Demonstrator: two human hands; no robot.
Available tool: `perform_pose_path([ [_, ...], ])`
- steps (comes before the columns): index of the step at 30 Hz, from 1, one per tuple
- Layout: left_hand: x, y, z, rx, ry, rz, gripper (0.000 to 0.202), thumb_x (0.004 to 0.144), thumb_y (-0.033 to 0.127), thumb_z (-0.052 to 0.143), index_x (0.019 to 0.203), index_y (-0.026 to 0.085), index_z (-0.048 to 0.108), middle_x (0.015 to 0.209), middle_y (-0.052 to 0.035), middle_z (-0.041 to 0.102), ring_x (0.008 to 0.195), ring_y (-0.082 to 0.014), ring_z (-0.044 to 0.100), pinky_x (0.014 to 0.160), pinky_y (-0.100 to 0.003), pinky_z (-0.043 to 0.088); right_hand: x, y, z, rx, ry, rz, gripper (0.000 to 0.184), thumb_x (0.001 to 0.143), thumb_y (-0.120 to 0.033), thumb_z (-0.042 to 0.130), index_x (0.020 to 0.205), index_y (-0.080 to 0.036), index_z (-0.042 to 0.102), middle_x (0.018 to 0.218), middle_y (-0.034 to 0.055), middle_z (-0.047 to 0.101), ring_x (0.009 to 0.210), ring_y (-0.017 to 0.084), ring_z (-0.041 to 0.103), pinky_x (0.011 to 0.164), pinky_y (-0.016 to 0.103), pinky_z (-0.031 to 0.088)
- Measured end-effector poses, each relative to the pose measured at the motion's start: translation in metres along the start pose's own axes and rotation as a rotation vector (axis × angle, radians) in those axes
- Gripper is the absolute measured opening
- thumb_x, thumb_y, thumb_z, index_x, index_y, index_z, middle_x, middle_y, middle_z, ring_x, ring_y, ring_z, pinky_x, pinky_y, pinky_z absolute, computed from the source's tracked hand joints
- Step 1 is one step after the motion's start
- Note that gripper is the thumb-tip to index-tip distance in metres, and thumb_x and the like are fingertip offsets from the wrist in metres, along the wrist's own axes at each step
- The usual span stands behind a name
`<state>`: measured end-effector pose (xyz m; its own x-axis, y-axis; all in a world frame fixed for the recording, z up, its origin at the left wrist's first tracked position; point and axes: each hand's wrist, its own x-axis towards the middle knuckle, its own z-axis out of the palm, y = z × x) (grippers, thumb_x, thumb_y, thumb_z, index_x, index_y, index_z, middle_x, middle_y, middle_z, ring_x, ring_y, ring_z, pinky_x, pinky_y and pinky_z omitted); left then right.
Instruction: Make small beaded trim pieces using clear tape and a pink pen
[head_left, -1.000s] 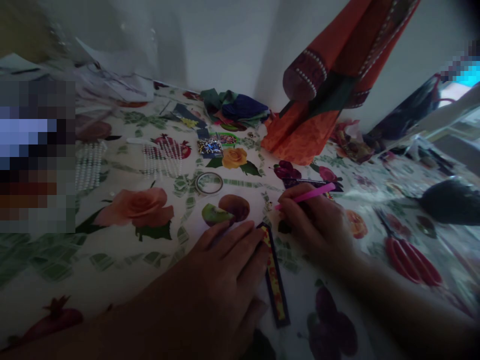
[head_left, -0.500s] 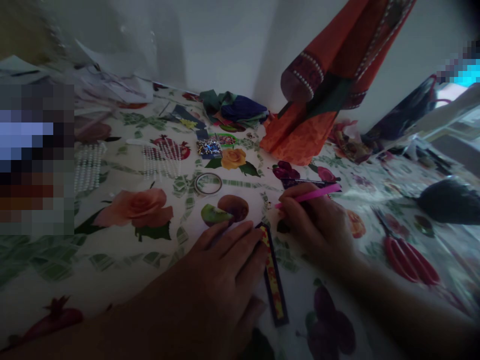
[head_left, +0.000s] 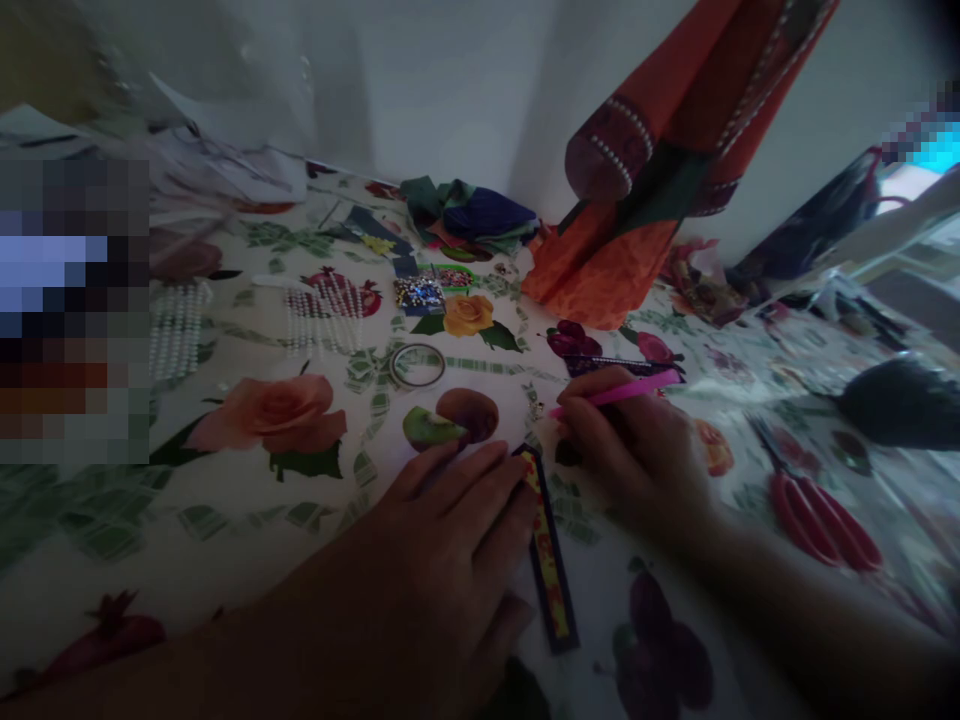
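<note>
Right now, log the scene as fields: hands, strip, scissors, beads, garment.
left hand: fingers extended over the edge of the yellow-patterned strip
right hand: holds pink stick, tip near small shiny pieces
strip: dark-bordered, on the tabletop between the hands
scissors: red-handled, right of right hand, not held
beads: white strands, beyond left hand
garment: orange, beyond right hand

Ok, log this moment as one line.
left hand: outstretched, at patterned strip | right hand: grips pink stick, tip near small shiny pieces | far right: red-handled scissors, unheld
</note>
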<state>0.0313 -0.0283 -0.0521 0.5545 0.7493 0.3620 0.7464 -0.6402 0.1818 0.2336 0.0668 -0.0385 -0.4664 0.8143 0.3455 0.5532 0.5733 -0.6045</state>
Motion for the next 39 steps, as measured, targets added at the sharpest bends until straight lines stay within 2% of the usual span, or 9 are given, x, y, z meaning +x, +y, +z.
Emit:
perform_pose_path([
  [5,-0.001,0.001,-0.001,-0.005,0.003,-0.018,0.045,0.097,0.038,0.048,0.134,0.014,0.057,0.144,-0.0117,0.055,0.134,-0.0274,0.048,0.109,-0.047,0.038,0.002,-0.001,0.0,-0.032,-0.013,-0.042,0.005,0.098,-0.02,0.055,0.097,-0.02,0.06,0.088,-0.0005,0.064,0.076,0.013,0.061,0.067,0.029,0.046],
  [11,-0.001,0.0,0.001,-0.01,-0.012,-0.012,0.046,0.098,0.039,0.048,0.136,0.013,0.056,0.145,-0.0118,0.054,0.135,-0.0288,0.046,0.108,-0.049,0.038,0.001,-0.002,-0.001,-0.05,-0.003,-0.044,0.005,0.098,-0.02,0.054,0.096,-0.019,0.06,0.089,-0.0002,0.065,0.074,0.012,0.06,0.063,0.028,0.044],
  [17,-0.002,0.0,0.005,-0.007,0.016,-0.008,0.048,0.098,0.039,0.047,0.137,0.013,0.054,0.148,-0.0114,0.051,0.138,-0.0276,0.041,0.112,-0.048,0.032,0.0,-0.002,-0.001,-0.031,0.02,0.014,0.004,0.098,-0.023,0.055,0.099,-0.022,0.059,0.083,-0.0028,0.066,0.069,0.011,0.063,0.063,0.026,0.047],
  [22,-0.002,0.001,0.005,-0.014,-0.002,-0.019,0.046,0.096,0.036,0.048,0.137,0.016,0.054,0.147,-0.009,0.052,0.137,-0.0267,0.042,0.111,-0.047,0.032,-0.004,-0.008,-0.007,-0.039,0.036,-0.011,0.008,0.097,-0.021,0.056,0.091,-0.021,0.06,0.083,-0.0019,0.065,0.066,0.009,0.061,0.058,0.024,0.046],
  [30,-0.006,0.002,0.013,-0.056,0.031,-0.046,0.051,0.096,0.038,0.049,0.14,0.013,0.049,0.15,-0.0091,0.048,0.139,-0.0264,0.038,0.115,-0.047,0.025,-0.006,-0.013,-0.008,0.067,-0.065,-0.078,0.009,0.095,-0.016,0.055,0.089,-0.019,0.06,0.083,0.0001,0.063,0.063,0.01,0.059,0.053,0.023,0.045],
  [34,-0.004,0.0,0.008,-0.034,0.003,-0.017,0.047,0.096,0.033,0.048,0.139,0.014,0.051,0.148,-0.0094,0.05,0.138,-0.0261,0.04,0.113,-0.046,0.028,-0.006,-0.011,-0.008,0.065,-0.088,-0.103,0.008,0.095,-0.017,0.056,0.088,-0.019,0.059,0.083,0.0011,0.062,0.064,0.011,0.058,0.056,0.025,0.045],
  [39,-0.006,0.0,0.012,-0.056,0.001,-0.03,0.052,0.097,0.038,0.046,0.142,0.013,0.046,0.151,-0.0093,0.046,0.141,-0.026,0.034,0.115,-0.046,0.024,-0.006,-0.011,-0.008,0.059,-0.092,-0.095,0.01,0.095,-0.017,0.057,0.085,-0.019,0.059,0.082,0.0011,0.062,0.065,0.011,0.057,0.06,0.026,0.046],
])
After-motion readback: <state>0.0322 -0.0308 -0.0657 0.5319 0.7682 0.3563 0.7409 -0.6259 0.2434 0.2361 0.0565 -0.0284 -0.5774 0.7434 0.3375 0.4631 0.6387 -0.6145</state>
